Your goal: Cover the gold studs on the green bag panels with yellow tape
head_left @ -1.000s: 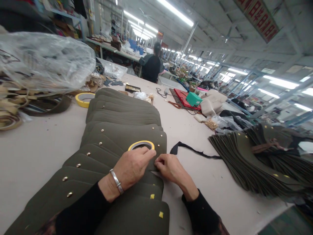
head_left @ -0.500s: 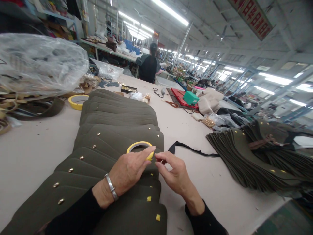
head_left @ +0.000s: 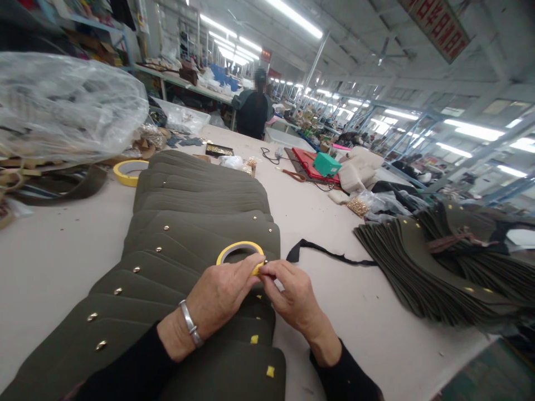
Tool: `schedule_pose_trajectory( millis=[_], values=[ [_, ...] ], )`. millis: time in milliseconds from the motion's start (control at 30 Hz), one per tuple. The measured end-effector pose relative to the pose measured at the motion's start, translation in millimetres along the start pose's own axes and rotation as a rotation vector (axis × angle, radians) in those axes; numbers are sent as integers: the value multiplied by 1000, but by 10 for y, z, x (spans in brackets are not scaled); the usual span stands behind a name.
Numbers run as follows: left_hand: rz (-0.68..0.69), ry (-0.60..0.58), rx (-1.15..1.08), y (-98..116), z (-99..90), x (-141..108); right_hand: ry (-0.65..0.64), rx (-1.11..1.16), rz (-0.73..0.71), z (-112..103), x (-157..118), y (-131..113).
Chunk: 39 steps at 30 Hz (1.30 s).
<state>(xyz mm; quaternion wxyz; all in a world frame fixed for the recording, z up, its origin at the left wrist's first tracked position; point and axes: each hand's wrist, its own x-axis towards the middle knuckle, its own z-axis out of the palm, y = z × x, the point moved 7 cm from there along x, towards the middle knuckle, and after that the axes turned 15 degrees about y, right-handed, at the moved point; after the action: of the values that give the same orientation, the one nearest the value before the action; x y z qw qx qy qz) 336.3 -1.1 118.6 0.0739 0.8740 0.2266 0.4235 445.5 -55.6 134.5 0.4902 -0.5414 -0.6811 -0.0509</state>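
A roll of yellow tape is held above the fanned dark green panels in my left hand, which wears a silver bracelet. My right hand meets it at the roll's near right side, thumb and forefinger pinched at the tape's edge. Whatever lies between those fingertips is too small to make out. The panels overlap in a long row and carry gold studs along the left. Small yellow tape pieces stick to their right edges, partly below my hands.
Another yellow tape roll lies at the back left beside a clear plastic bag. To the right are a black strip and a stack of green panels. A green box stands farther back. Someone is in the distance.
My right hand has moved slightly left, its fingertips closing the small gap to the tape roll and my left fingers. The left hand keeps holding the roll in nearly the same place.
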Motion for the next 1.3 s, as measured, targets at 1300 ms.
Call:
schedule_pose_trajectory(
  millis=[1300],
  values=[
    [-74, -402, 276, 49, 291, -187, -66, 58, 700, 68, -249, 813]
  ],
)
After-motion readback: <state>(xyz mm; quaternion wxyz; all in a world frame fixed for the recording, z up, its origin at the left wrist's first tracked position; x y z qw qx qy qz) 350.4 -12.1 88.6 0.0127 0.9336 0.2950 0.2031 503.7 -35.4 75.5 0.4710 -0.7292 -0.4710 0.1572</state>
